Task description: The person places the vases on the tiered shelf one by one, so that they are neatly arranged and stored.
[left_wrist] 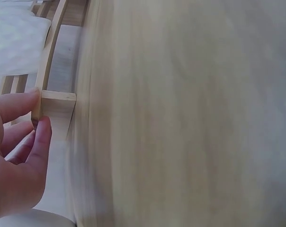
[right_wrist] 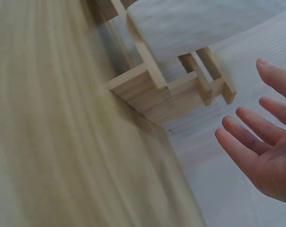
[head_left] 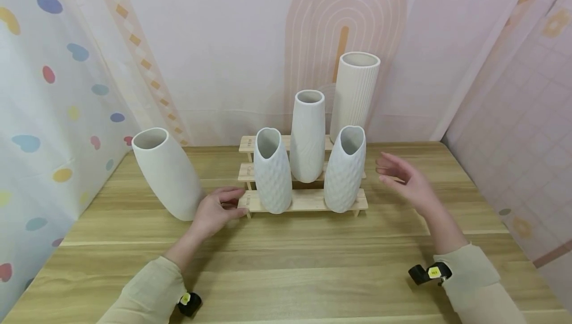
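A three-tier wooden stepped stand [head_left: 308, 200] carries several white vases. My left hand [head_left: 216, 213] pinches the left end of its lowest step; in the left wrist view the thumb and fingers [left_wrist: 42, 142] close over the end of that wooden step [left_wrist: 47, 61]. To the right of the stand, my right hand [head_left: 408, 183] is held apart from it with loosely spread fingers and nothing in them. Two dimpled vases, one left [head_left: 273, 180] and one right [head_left: 345, 180], stand on the lowest step. A taller smooth vase [head_left: 308, 138] is on the middle step, and a ribbed cylinder vase [head_left: 355, 93] stands highest.
Left of the stand, close by my left hand, a smooth white vase [head_left: 172, 180] stands on the wood-grain table [head_left: 286, 274]. A patterned curtain [head_left: 223, 56] hangs behind the table's back edge, with more cloth along both sides.
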Demonstrator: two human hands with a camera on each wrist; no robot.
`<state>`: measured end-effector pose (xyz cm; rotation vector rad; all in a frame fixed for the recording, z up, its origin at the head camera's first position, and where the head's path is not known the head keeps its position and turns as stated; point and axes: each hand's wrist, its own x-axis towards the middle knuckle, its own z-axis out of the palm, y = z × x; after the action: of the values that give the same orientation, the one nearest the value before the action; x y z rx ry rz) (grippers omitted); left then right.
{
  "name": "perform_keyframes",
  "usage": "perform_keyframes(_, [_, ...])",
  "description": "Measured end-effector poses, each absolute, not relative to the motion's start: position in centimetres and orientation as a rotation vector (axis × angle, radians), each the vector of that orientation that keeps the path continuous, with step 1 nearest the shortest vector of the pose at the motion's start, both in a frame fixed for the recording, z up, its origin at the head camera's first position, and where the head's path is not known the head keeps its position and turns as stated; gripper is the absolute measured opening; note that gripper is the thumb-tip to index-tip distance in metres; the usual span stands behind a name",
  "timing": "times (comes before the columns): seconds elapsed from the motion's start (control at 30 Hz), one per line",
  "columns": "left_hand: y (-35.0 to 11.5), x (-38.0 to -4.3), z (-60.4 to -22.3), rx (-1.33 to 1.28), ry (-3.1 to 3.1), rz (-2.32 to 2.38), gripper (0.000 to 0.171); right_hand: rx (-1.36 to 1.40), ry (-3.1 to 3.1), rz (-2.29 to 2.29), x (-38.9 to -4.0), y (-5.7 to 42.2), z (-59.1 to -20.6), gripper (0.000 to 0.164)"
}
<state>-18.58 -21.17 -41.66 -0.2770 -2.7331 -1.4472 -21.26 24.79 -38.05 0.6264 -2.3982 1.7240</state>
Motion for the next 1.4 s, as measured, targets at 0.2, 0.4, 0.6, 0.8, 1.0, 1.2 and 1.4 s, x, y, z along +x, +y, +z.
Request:
perform_keyframes(0.2, [-21.5, -18.3, -41.9, -0.366, -2.667, -1.477, 0.046, 0.612, -2.450, 1.739, -20.3, 24.8, -39.4, 0.056])
perform_keyframes(0.4, [-22.1, -17.4, -41.3, -0.467, -2.611, -1.557, 0.049, 0.631, -2.493, 1.719, -19.5, 24.7, -40.4, 0.056])
perform_keyframes(0.6, [-23.2, -16.1, -39.9, -0.567, -2.571, -1.590, 0.057, 0.613, -2.555, 1.784, -18.9, 24.5, -40.9, 0.058])
perform_keyframes(0.8, [-24.9, -14.6, -38.2, -0.658, -2.505, -1.570, 0.060, 0.605, -2.562, 1.841, -18.7, 24.1, -41.3, 0.057])
perform_keyframes(1.0, [-27.1, -12.9, -37.0, -0.696, -2.508, -1.486, 0.065, 0.585, -2.606, 1.842, -18.7, 23.6, -41.8, 0.059])
perform_keyframes(1.2, [-29.4, -11.6, -36.2, -0.698, -2.478, -1.452, 0.065, 0.545, -2.634, 1.840, -18.8, 23.2, -41.9, 0.060])
perform_keyframes(1.4, [-31.7, -10.3, -35.9, -0.565, -2.495, -1.471, 0.058, 0.520, -2.648, 1.824, -18.8, 22.9, -41.7, 0.057])
